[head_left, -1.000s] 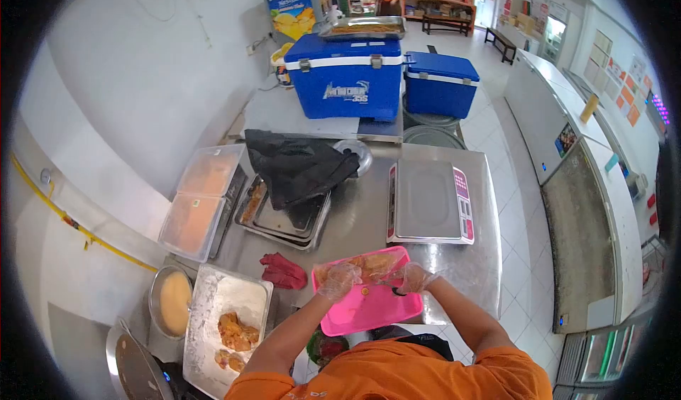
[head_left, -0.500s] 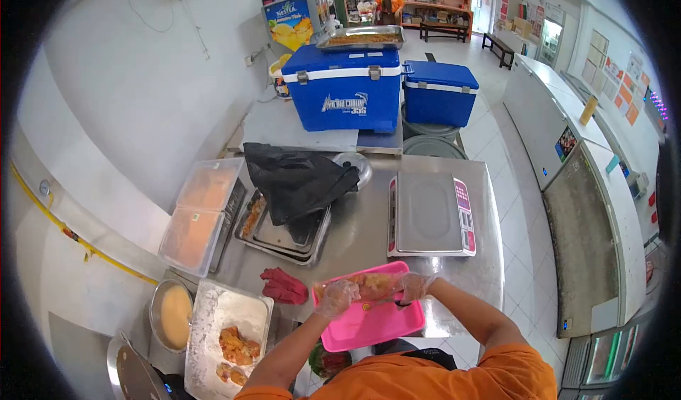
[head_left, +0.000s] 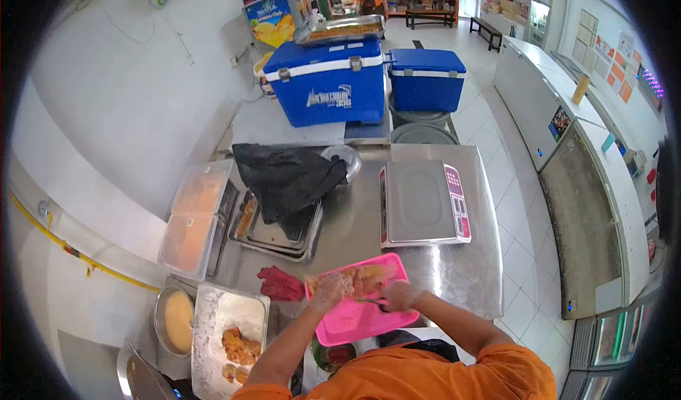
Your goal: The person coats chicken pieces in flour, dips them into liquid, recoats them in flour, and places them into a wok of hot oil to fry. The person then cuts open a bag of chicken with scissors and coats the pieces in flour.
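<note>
A pink tray (head_left: 358,322) lies tilted at the near edge of the steel table, with a long piece of raw meat (head_left: 369,278), apparently chicken, along its far side. My left hand (head_left: 332,291), in a clear plastic glove, is closed on the meat's left end. My right hand (head_left: 401,296), gloved the same way, grips a small dark-handled tool (head_left: 374,303) just below the meat; whether it is a knife or scissors is unclear. Left of the tray lies a crumpled dark red cloth (head_left: 281,283).
A flour-dusted metal pan (head_left: 213,308) holds coated meat pieces (head_left: 240,347). Beside it stand a bowl of pale batter (head_left: 175,320) and lidded plastic containers (head_left: 190,240). A digital scale (head_left: 420,205), a black bag (head_left: 284,183) over trays, and blue coolers (head_left: 326,88) stand beyond.
The meat has come down from above the tray onto its far side. My right hand has moved slightly left and down, and its tool now shows more clearly.
</note>
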`<state>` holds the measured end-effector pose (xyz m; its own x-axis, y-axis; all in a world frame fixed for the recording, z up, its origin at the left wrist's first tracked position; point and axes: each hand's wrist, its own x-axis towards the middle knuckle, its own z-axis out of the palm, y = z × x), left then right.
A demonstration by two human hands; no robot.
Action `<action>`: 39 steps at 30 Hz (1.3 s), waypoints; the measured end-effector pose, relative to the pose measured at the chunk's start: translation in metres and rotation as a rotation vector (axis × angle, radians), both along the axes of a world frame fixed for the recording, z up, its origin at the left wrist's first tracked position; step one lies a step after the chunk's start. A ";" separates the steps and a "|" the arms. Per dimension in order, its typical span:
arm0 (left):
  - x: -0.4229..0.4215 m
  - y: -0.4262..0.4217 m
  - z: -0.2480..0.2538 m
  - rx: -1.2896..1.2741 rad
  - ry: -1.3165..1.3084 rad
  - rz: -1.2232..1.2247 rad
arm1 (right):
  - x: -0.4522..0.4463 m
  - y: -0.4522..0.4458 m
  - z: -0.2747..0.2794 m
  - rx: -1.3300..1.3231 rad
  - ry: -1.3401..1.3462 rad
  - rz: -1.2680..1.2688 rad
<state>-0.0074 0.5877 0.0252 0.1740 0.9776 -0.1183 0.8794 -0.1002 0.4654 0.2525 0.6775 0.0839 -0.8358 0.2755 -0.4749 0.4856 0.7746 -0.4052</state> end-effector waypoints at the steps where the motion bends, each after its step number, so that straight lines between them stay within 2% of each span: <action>1: -0.002 -0.006 0.010 0.128 0.053 -0.017 | 0.033 -0.007 0.018 -0.052 0.167 -0.160; 3: 0.014 -0.020 0.021 0.405 0.131 -0.017 | 0.118 -0.002 -0.004 0.048 0.269 -0.503; 4: 0.030 -0.027 0.034 0.425 0.158 0.017 | 0.150 -0.015 -0.025 0.162 0.196 -0.715; 5: 0.045 -0.036 0.050 0.426 0.187 0.024 | 0.163 -0.017 -0.028 0.230 -0.178 -0.737; 7: 0.056 -0.028 0.052 0.477 0.264 0.011 | 0.190 -0.012 -0.069 0.311 -0.169 -0.679; 9: 0.060 -0.024 0.026 0.526 0.353 -0.006 | 0.185 -0.010 -0.071 0.281 -0.199 -0.690; 10: 0.063 -0.020 0.019 0.526 0.391 0.004 | 0.177 -0.010 -0.063 0.293 -0.276 -0.729; 13: 0.060 -0.017 0.001 0.551 0.482 0.002 | 0.148 -0.013 -0.007 0.331 -0.322 -0.547; 14: 0.056 -0.016 -0.005 0.587 0.490 -0.014 | 0.134 -0.011 -0.012 0.299 -0.259 -0.527; 16: 0.052 -0.016 -0.002 0.580 0.482 -0.046 | 0.089 -0.015 0.001 0.312 0.028 -0.216; 18: 0.053 -0.009 0.017 0.498 0.446 -0.075 | 0.040 -0.024 -0.028 0.180 0.166 -0.133; 21: 0.052 -0.004 0.026 0.367 0.412 -0.064 | -0.008 -0.038 -0.119 0.508 0.493 -0.061; 24: 0.038 -0.004 -0.002 0.545 0.357 -0.208 | -0.022 -0.048 -0.105 0.357 0.353 -0.258; 26: 0.040 -0.003 -0.028 0.502 0.347 -0.058 | -0.013 -0.059 -0.061 0.190 0.375 -0.292; 27: 0.040 -0.006 -0.030 0.495 0.451 -0.069 | -0.011 -0.053 -0.045 0.115 0.385 -0.310; 29: 0.047 -0.004 -0.027 0.491 0.642 -0.085 | -0.012 -0.045 -0.090 0.405 0.677 -0.211; 30: 0.048 0.001 -0.032 0.409 0.595 -0.002 | -0.012 -0.048 -0.085 0.539 0.808 -0.157; 32: 0.051 0.002 -0.044 0.227 0.485 0.160 | -0.007 -0.048 -0.077 0.400 0.550 -0.126; 33: 0.049 0.005 -0.040 0.295 0.443 0.130 | -0.006 -0.049 -0.062 0.331 0.420 -0.110; 35: 0.045 0.009 -0.024 0.430 0.350 0.078 | -0.009 -0.051 -0.079 0.429 0.543 -0.139; 36: 0.040 0.008 -0.027 0.405 0.358 -0.001 | -0.009 -0.051 -0.086 0.478 0.604 -0.149; 38: 0.028 0.004 -0.038 0.348 0.378 -0.156 | -0.016 -0.056 -0.078 0.398 0.514 -0.199; 39: 0.033 -0.003 -0.027 0.431 0.331 -0.125 | -0.018 -0.059 -0.074 0.356 0.469 -0.225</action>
<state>0.0254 0.5851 -0.0019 0.3133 0.9240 0.2193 0.9409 -0.3334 0.0603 0.2344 0.6187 0.0096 -0.8364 0.5420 0.0816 0.4849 0.8011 -0.3510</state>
